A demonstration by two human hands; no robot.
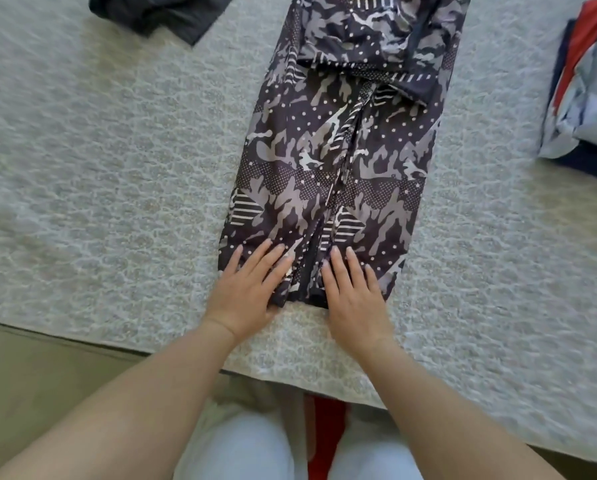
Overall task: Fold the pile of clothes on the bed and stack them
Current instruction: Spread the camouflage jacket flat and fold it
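Both hands' fingers flat, released, on camouflage garment (328,161) hem, near bed (117,202) edge

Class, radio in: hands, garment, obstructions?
Left hand and right hand flat on camouflage garment. Sides folded in, near hem. Nothing obstructing.

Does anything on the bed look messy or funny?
A little. The top of the camo garment is bunched and rumpled, while its near end lies flat under the left hand and right hand. A dark garment lies crumpled at the far left, not folded yet. The stack at the right looks slightly uneven.
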